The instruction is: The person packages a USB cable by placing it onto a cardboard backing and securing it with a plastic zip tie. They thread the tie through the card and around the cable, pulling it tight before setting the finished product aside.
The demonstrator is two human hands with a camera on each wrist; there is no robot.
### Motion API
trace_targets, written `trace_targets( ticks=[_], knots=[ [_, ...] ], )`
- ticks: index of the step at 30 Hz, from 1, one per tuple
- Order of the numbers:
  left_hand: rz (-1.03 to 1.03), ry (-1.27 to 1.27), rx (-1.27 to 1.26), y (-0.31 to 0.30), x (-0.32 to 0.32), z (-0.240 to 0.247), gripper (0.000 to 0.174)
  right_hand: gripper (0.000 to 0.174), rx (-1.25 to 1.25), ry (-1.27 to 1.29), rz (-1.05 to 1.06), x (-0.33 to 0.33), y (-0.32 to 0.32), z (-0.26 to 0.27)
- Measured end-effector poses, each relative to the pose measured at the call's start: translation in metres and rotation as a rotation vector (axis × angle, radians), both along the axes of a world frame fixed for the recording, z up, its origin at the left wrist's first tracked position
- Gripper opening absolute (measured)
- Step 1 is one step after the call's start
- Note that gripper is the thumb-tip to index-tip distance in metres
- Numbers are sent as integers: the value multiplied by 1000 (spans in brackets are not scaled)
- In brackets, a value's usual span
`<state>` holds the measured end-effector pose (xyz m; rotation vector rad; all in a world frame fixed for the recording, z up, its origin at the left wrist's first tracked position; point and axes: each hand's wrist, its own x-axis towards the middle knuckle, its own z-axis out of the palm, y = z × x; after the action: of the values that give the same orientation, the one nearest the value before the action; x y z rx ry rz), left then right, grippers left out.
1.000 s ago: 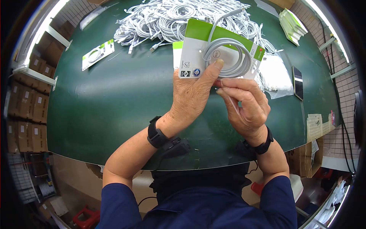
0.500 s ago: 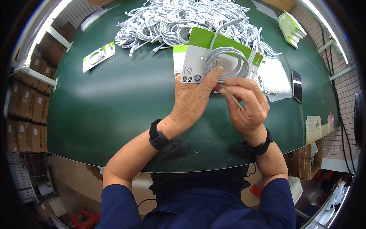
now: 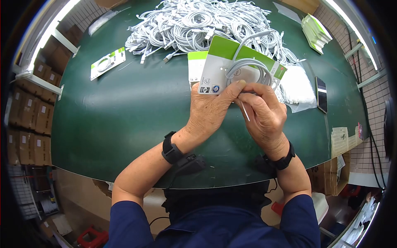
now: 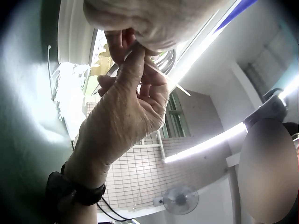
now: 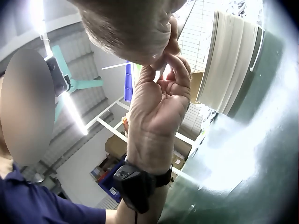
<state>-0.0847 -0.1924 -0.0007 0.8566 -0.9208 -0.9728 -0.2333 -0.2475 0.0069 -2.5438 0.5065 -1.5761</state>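
Observation:
My left hand (image 3: pixel 211 108) grips a green-and-white packaging card (image 3: pixel 216 69), its thumb pressing a coiled grey-white USB cable (image 3: pixel 251 63) against the front. Close by that thumb, along the card's lower edge, my right hand (image 3: pixel 265 115) pinches a thin white cable tie (image 3: pixel 246 112). The tie's tail sticks out below the fingers, and also shows in the left wrist view as a white strip (image 4: pixel 180 88). Hands hide most of the card in both wrist views. Behind the card lies another green-and-white card (image 3: pixel 196 66), partly covered.
A big heap of coiled cables (image 3: pixel 178 29) covers the table's far side. A bag of white ties (image 3: pixel 294 89) and a phone (image 3: pixel 321 95) lie at right. Stacked cards (image 3: pixel 316 34) stand far right; one card with a cable (image 3: pixel 107 63) lies at left on the green table (image 3: pixel 124 115).
Both hands have lowered slightly toward the body with the card and cable. My right fingers have moved in closer to the left thumb, and the tie's tail now points downward below them.

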Motion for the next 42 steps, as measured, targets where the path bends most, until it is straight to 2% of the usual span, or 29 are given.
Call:
trace_targets(
  ticks=[8, 18, 24, 29, 42],
  knots=[
    [61, 99, -54, -3, -7, 1, 22, 22, -40, -1, 4, -1, 4, 2],
    [66, -15, -31, 4, -5, 11, 29, 20, -85, 21, 11, -4, 3, 3],
    [58, 61, -57, -2, -3, 0, 28, 21, 87, -25, 43, -3, 4, 1],
    [75, 118, -60, -2, -4, 6, 20, 21, -80, -69, 70, -1, 1, 3],
    [47, 240, -54, -3, -7, 7, 31, 20, -156, -35, 73, 2, 10, 0]
  ],
)
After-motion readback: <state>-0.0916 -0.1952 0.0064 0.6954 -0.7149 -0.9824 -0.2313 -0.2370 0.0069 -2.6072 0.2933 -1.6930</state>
